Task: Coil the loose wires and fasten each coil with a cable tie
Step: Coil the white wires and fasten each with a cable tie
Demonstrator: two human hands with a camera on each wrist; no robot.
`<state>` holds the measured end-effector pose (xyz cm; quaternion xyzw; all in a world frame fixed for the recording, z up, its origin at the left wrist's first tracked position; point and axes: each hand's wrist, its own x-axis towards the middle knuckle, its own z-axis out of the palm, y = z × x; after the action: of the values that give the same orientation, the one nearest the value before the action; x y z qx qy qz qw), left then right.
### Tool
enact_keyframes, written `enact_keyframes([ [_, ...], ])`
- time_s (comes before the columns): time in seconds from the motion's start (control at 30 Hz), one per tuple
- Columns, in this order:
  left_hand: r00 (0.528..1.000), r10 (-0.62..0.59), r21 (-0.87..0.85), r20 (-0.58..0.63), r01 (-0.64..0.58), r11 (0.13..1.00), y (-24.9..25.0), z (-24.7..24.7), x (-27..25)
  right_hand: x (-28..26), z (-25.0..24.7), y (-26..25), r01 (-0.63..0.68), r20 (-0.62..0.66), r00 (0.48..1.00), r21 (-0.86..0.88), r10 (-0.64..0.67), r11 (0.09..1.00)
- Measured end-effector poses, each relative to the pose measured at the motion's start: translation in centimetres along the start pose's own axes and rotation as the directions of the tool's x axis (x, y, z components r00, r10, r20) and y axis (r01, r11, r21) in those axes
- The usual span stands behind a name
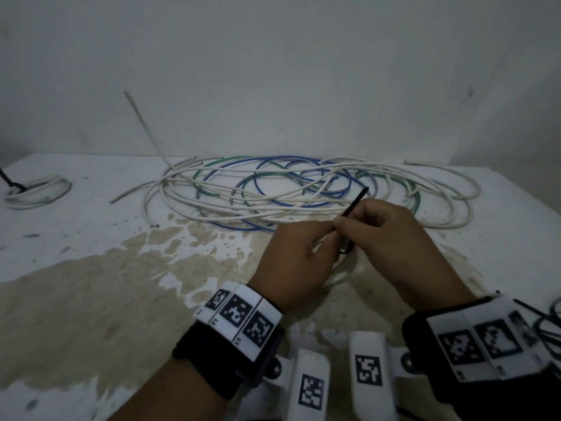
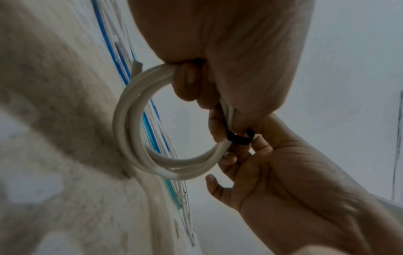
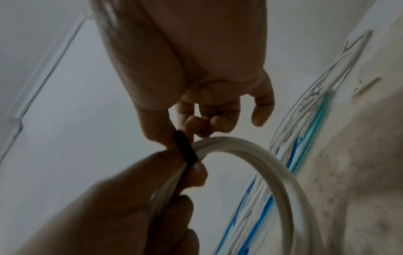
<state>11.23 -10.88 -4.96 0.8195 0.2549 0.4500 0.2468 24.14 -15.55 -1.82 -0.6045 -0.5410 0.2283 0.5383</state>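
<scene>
White, stained tabletop (image 1: 91,238); loose tangle of white, blue and green wires (image 1: 303,189) lies beyond the fingers, an already tied white coil (image 1: 36,189) far to their left. Small white wire coil (image 2: 139,138) is gripped in the curled left hand (image 1: 296,262); right hand (image 1: 394,238) pinches the black plastic cable tie (image 2: 238,138) looped round it. Fastening step: next, I'd judge, pull the tail (image 1: 353,202) snug without letting the turns spring apart.
</scene>
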Motion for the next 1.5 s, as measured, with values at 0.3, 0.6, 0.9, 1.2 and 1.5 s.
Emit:
enact_keyframes([
  [0.3,0.917,-0.397,-0.372,0.022,0.376,0.848,0.5,0.0,0.5,-0.1,1.0,0.1,0.158,-0.196,0.964,-0.120,-0.180,0.980],
  [0.6,0.876,-0.432,-0.510,0.213,0.477,0.716,1.2,-0.7,0.6,0.2,1.4,0.9,0.202,-0.160,0.962,-0.122,-0.221,0.972],
  [0.9,0.901,-0.377,-0.338,0.216,0.431,0.836,1.0,-1.2,0.6,0.1,1.7,1.3,0.187,-0.134,0.970,-0.122,-0.202,0.975],
  [1.2,0.901,-0.423,-0.420,0.094,0.421,0.804,0.9,-0.8,0.6,-0.2,1.5,0.8,0.151,-0.117,0.982,0.023,-0.148,0.988],
  [1.5,0.864,-0.481,-0.509,0.150,0.484,0.711,0.9,-1.0,0.9,0.0,0.6,-0.2,0.356,-0.213,0.908,-0.066,-0.362,0.932],
])
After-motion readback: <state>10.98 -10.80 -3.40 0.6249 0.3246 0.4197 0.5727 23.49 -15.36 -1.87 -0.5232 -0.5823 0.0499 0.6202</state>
